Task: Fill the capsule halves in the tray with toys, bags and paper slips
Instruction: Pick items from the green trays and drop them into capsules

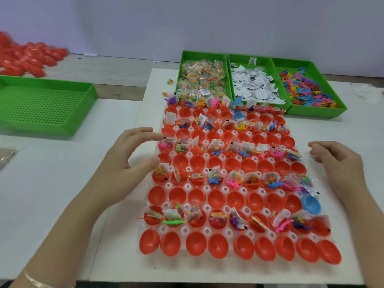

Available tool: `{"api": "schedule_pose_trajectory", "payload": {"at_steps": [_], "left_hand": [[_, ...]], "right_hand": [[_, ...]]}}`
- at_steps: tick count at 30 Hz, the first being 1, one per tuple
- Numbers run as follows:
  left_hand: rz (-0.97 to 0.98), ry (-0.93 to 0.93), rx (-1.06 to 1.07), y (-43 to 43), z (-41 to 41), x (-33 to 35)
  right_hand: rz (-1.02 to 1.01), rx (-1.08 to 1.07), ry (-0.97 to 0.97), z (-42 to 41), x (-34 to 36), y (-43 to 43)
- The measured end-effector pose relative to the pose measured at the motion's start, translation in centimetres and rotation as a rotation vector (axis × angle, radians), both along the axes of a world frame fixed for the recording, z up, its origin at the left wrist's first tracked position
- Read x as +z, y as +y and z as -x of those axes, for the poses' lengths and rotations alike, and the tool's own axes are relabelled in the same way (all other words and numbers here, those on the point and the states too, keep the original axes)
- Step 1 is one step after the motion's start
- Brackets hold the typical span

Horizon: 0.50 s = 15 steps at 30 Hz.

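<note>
Both hands are hovering empty at the tray (206,208), which is sitting mid-bench (62,183), running from the near edge toward the far edge. Left hand (128,151) is spreading loosely bent fingers, tips at or just beside the tray's left edge, gripping nothing. Right hand (336,161) is hanging just off the tray's right edge, fingers loosely curled, also gripping nothing. Capsule halves (217,197) are sitting in rows: every 2nd row is holding toy + bag + slip, rows btwn are showing bare, incl. the nearest. So prob. a pause btwn picks. Supplies are waiting in 3 green bins (270,65) at the tray's far edge: bags (201,80), paper slips (253,86), toys (307,91). Next move is prob. calling for a reach over the filled rows w/o knocking the sticking-out slips, then dropping items into a bare half.
</note>
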<state>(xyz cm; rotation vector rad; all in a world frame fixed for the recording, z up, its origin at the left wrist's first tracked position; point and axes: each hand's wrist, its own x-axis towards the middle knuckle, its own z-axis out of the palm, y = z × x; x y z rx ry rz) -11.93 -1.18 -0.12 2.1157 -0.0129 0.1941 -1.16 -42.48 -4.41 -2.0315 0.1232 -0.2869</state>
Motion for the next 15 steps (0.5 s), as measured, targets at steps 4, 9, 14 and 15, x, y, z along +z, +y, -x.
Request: {"api": "schedule_pose_trajectory", "payload": {"at_steps": [4, 9, 14, 15], "left_hand": [[0.185, 0.074, 0.034, 1.1, 0.4, -0.7], [0.201, 0.106, -0.009, 1.0, 0.8, -1.2], [0.141, 0.076, -0.011, 0.6, 0.8, -1.5], [0.130, 0.071, -0.017, 0.6, 0.8, -1.6]], "right_hand": [[0.001, -0.010, 0.015, 0.1, 0.1, 0.1], [-0.006, -0.017, 0.013, 0.1, 0.0, 0.1], [-0.001, -0.015, 0.028, 0.0, 0.0, 0.1], [0.000, -0.016, 0.029, 0.0, 0.0, 0.1]]}}
